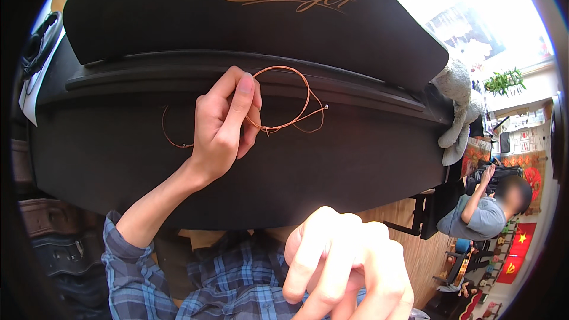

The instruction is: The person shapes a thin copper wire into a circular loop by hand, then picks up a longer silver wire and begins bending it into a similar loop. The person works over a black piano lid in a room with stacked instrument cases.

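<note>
Pinched in my left hand (225,118) is a coil of thin copper-coloured wire string (284,67), with a loose loop and a small silver ball end (326,106) sticking out to the right. Another thin length with a ring end (184,145) shows left of that hand, over the black surface (296,172). My right hand (347,264) is large and bright at the bottom, close to the camera and apart from the coil, its fingers curled; what they hold, if anything, is hidden.
An upright black panel (148,18) with gold script rises behind. A grey plush toy (453,130) sits at its right end, dark cables (38,44) at the left. Black cases (56,249) stand lower left. Another person (474,213) in grey is at right, near a plant (504,83).
</note>
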Demonstrator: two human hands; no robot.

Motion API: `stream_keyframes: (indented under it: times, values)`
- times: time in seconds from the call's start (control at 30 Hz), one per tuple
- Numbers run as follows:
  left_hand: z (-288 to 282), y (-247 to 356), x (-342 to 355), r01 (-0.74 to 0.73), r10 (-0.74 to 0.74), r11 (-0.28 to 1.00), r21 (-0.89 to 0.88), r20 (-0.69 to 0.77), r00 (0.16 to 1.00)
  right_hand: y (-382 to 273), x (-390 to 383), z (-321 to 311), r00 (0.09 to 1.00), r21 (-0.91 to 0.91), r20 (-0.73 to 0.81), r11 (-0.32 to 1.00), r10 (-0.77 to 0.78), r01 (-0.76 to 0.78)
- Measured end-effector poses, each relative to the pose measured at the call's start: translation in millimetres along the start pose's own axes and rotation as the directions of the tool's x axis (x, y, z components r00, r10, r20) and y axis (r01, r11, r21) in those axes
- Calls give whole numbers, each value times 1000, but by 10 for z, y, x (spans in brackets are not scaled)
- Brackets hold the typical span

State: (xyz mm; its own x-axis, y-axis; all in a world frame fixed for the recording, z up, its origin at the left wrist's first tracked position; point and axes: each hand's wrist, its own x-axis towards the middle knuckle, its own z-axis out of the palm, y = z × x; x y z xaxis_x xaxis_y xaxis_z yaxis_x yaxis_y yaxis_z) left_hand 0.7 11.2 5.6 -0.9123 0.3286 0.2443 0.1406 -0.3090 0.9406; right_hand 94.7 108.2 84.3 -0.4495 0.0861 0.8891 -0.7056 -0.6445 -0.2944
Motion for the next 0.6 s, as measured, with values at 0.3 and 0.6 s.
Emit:
stream_keyframes:
  times: [0.3,0.6]
  values:
    - [-45,54,-9,-18,14,998,-60,-67,998,-99,-84,-363,943,-333,-269,900,196,-283]
    - [-114,90,29,-249,226,962,-115,-184,957,62,-31,-1340,981,-896,40,442,189,-48]
